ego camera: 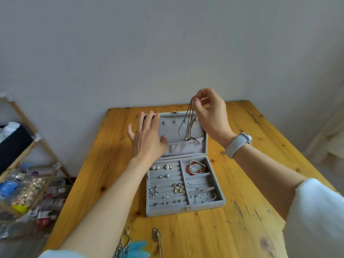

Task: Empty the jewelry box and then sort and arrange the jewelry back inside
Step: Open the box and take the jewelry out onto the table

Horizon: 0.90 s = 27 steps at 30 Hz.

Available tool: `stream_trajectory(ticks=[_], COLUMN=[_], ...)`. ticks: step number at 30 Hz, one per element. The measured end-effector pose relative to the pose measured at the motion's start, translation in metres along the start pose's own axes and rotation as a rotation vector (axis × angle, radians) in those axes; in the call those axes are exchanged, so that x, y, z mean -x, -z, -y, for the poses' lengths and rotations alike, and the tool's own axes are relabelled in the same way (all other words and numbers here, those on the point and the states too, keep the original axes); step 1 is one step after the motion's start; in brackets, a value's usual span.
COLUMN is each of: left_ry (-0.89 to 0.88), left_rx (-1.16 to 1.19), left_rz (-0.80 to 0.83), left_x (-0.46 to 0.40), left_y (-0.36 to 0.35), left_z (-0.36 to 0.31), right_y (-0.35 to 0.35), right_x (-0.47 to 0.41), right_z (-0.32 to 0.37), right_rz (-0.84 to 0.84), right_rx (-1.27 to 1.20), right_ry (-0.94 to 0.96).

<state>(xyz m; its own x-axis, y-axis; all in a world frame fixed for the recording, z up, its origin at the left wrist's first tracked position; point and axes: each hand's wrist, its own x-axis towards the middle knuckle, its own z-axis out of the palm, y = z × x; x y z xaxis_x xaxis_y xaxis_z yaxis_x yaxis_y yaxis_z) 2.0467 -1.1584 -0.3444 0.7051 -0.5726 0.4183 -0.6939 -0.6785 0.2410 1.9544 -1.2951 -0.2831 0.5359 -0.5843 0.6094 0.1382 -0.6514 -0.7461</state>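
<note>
Necklaces held up at the open lid of the jewelry box (186,209), which sits mid-table with its lid raised on the far side.

The right hand (212,116) pinches a bunch of thin cord necklaces (188,123) between thumb and fingertips above the lid (168,127); their lower ends trail into the lid pocket (183,148); the left hand (147,138), fingers spread and gripping nothing, rests flat against the lid's left part; the near trays already hold earrings, rings and a red bead bracelet (194,167); more pieces lie on the table (251,183) at the near edge. Likely risks: the bunched cords tangling or slipping off the small lid hooks; the lid tipping if the bracing hand lifts.
</note>
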Motion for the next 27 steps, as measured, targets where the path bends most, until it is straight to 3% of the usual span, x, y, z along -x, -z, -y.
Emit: stream_trajectory(ticks=[5,8,12,16,19,22,27], left_ry=[-0.067,-0.028,0.005,0.059,0.19,0.28,0.355], left_rx=[0.465,0.871,1.086,1.316,1.447,1.381,1.018], left_rz=[-0.018,0.257,0.406,0.718,0.843,0.868,0.648], left_x=[0.037,0.075,0.132,0.189,0.229,0.26,0.287], left_y=[0.018,0.03,0.029,0.021,0.021,0.018,0.014], left_z=[-0.031,-0.062,-0.092,-0.105,-0.108,-0.107,-0.1], right_y=[0.039,0.063,0.094,0.119,0.132,0.135,0.115], right_x=[0.011,0.036,0.089,0.137,0.16,0.181,0.206], right_z=[0.044,0.068,0.074,0.059,0.037,0.007,-0.031], right_rz=[0.032,0.076,0.148,0.198,0.176,0.195,0.227], right_rx=[-0.156,-0.239,-0.334,-0.349,-0.304,-0.239,-0.166], right_ry=[0.019,-0.01,-0.14,-0.334,-0.492,-0.628,-0.748])
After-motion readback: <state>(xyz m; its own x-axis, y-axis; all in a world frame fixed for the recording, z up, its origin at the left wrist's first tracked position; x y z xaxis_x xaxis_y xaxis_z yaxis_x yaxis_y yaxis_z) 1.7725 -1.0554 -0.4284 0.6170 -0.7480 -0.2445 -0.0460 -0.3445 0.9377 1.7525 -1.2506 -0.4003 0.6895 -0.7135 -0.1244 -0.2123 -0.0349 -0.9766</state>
